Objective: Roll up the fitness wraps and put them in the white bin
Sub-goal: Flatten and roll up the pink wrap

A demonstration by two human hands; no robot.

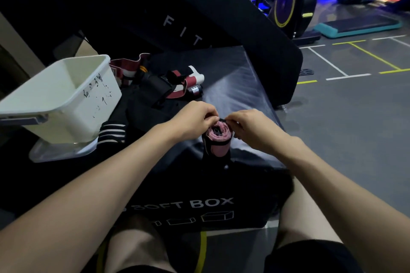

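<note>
1. While both hands are meeting over the middle of the padded black soft box [239, 86], the left hand [195, 118] and the right hand [250, 127] are pinching the top of a pink wrap [218, 139], their fingers curled tight on its upper edge from either side.
2. That wrap is standing on end as a tight cylinder, its coiled pink layers showing as a spiral at the top, and a black band is crossing its side.
3. The box's top is showing a smooth, faintly glossy vinyl skin, and its front face is carrying pale lettering and small box outlines.
4. A white bin [66, 95] of hard, smooth plastic, rectangular with rounded corners and black scribbled marks on its side, is sitting tilted at the left edge of the box, resting on a clear lid-like tray [60, 150].
5. Loose wraps [177, 82] in dark red, white and black are lying in a tangled heap near the far left corner, behind the hands and just beside the bin.
6. A black cloth with white stripes [112, 133] is lying between the bin and the left forearm.
</note>
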